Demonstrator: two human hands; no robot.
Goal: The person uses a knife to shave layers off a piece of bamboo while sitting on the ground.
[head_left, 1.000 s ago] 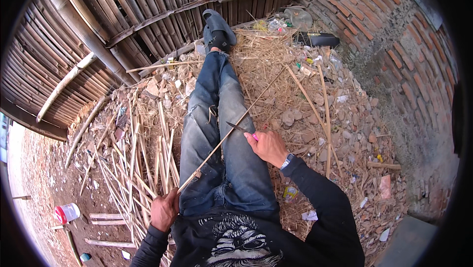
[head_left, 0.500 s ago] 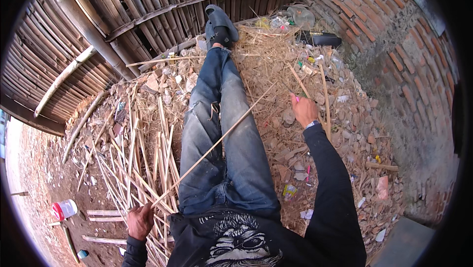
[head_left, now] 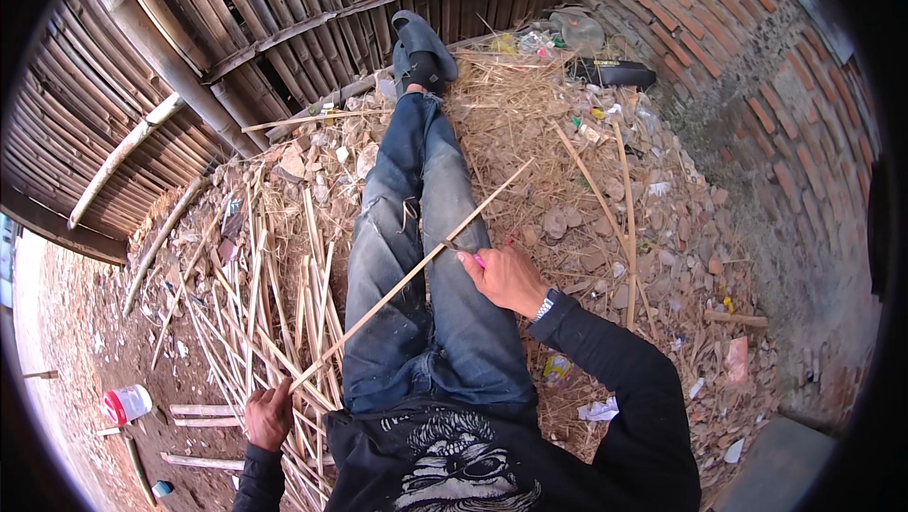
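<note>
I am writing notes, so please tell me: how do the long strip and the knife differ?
The strip is long; the knife is much shorter. The strip is plain pale tan; the knife has a dark blade and a pink handle. The strip is held near one end by the left hand; the knife is in the right hand. Both are over the jeans, and the blade seems to meet the strip.

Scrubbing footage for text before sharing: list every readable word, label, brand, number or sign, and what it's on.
No text clear enough to quote.
Black case by the brick wall: yellowish lettering, too small and blurred.
Black shirt: large white graphic; pale marks at its top left, can't tell if letters.
Yellow wrapper: print too small.
Wristwatch: dial not legible.
Knife, bamboo strip: no lettering visible.
</note>
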